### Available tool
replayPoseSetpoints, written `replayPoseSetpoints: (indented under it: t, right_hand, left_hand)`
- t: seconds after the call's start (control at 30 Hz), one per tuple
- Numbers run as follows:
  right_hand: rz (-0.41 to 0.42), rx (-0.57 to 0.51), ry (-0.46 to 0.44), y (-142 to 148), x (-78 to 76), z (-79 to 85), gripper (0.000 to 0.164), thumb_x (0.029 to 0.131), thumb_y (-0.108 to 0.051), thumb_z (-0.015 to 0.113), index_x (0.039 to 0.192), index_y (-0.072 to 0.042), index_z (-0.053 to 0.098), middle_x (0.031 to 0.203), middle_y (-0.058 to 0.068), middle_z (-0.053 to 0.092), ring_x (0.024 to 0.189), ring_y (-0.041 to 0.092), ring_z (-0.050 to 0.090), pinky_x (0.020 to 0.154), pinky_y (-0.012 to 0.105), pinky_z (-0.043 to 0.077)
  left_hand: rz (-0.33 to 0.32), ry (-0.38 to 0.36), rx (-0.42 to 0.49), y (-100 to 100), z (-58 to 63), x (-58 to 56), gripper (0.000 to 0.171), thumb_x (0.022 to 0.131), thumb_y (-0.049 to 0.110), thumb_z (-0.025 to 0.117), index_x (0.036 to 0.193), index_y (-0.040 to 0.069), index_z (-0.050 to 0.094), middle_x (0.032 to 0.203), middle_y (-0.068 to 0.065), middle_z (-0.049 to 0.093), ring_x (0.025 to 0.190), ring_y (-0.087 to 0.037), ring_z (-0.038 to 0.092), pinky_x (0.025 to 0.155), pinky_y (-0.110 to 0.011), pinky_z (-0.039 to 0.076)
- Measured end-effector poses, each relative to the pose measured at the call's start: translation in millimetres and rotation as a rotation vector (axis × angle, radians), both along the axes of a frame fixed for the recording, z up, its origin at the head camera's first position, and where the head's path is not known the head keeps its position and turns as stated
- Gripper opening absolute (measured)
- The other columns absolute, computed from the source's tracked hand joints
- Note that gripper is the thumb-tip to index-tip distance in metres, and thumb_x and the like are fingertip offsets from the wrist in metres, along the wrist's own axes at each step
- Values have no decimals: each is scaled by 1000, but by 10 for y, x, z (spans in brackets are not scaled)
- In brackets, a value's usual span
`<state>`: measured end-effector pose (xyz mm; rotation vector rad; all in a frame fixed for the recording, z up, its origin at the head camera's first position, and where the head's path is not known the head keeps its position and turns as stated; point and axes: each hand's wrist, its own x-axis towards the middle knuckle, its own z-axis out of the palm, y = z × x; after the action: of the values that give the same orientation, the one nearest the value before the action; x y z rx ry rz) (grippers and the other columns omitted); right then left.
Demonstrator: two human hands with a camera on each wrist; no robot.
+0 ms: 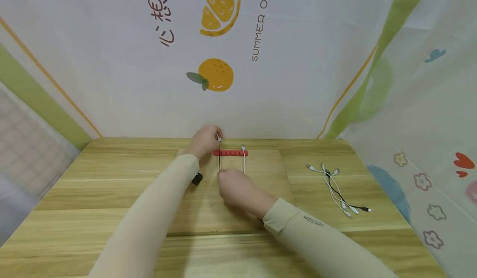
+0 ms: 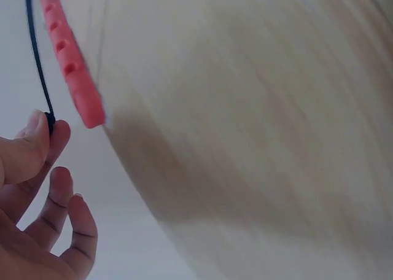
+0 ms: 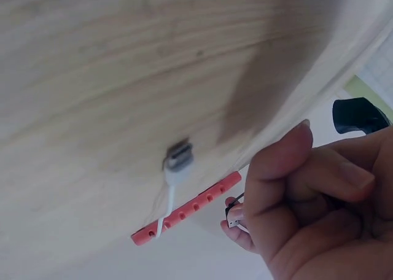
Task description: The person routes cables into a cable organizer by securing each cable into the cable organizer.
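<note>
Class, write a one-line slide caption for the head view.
Left hand and right hand hold a black cable near a red strip.

Arms [image 1: 154, 216] extended forward, left grip [image 1: 204, 140] pinching, right grip [image 1: 242, 191] curled

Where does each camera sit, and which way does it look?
Head: on the person's head, facing forward and down at the wooden board; left hand, right hand and sleeves show.
Left wrist: on that wrist, facing a black cord; left hand shows.
Right wrist: on that wrist, facing a white plug; both hands show.
Wrist views share the red strip.
</note>
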<state>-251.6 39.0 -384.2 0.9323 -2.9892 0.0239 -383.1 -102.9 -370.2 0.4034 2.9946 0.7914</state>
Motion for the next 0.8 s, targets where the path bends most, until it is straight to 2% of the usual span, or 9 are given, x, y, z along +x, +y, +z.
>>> replayPoseSetpoints:
  t: [0.17,0.4,0.67,0.8]
  right_hand:
    - [-1,10,-24,-5,-31,-9,7,93,-3,63,91,-4,70,77,6,68,62,12,57,53,31,51]
    - [-13,45,-68,-5,-49,-38,8,95,-5,63,95,-3,71,83,8,71,69,13,60,64,33,57]
    - [-20,62,-92,1,-90,-64,8,95,-5,65,89,-6,71,82,6,71,67,12,56,64,32,57]
    - [-6,89,-99,8,-107,-66,8,95,-7,66,89,-7,71,82,5,70,67,12,55,64,31,56]
  left_hand:
    - [-9,-8,17,12,-61,-35,19,99,3,65,116,1,74,105,-12,71,97,-27,64,87,-42,55]
    - [0,-21,9,35,-129,-58,18,99,6,70,116,2,74,107,-13,72,98,-26,64,91,-43,55]
    - [6,-44,15,76,-174,-118,14,99,8,71,112,4,74,103,-10,71,92,-22,60,87,-38,52]
    - [6,-65,-11,87,-178,-122,9,101,10,71,109,5,71,107,-11,71,95,-23,60,91,-41,53]
